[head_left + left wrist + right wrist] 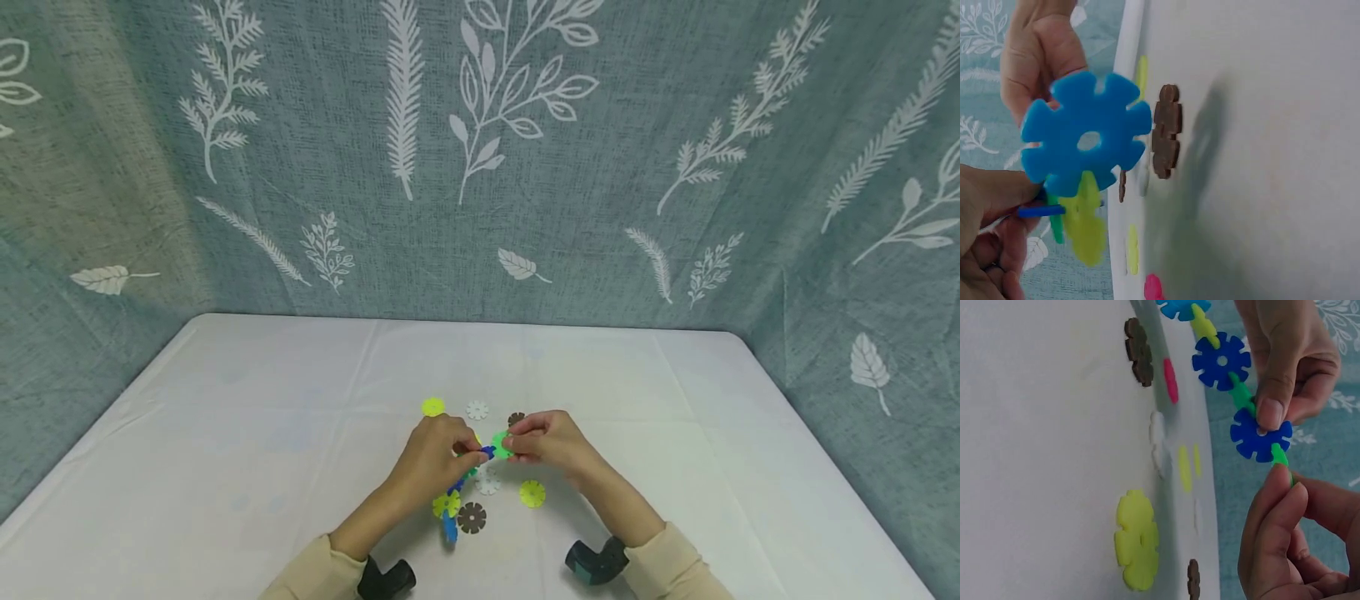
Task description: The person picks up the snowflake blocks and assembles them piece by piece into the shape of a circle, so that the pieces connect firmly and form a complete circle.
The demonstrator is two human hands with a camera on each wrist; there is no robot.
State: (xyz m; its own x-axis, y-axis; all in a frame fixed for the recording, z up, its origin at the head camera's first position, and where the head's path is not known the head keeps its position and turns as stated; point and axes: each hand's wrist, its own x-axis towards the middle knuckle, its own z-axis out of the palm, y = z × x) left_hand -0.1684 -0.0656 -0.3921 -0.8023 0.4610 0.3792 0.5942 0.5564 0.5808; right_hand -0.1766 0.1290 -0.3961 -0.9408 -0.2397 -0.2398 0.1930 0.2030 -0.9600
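A chain of slotted flower-shaped discs hangs between the two hands above the table. My left hand [438,454] pinches a dark blue disc [1247,442] near its upper end, thumb flat against its face. A bright green disc [500,445] meets that blue disc edge to edge at a slot, and the fingertips of my right hand [551,442] pinch it. Down from the left hand run a darker green disc [1242,395], another dark blue disc [1210,365], a yellow disc [1088,240] and, at the low end, a light blue disc [1063,147].
Loose discs lie around the hands on the white-covered table [262,433]: brown [472,517], yellow [532,493], white [477,409] and a pink one [1170,381]. Black curved pieces [596,562] sit by both wrists. A leaf-patterned cloth [450,250] hangs behind the table.
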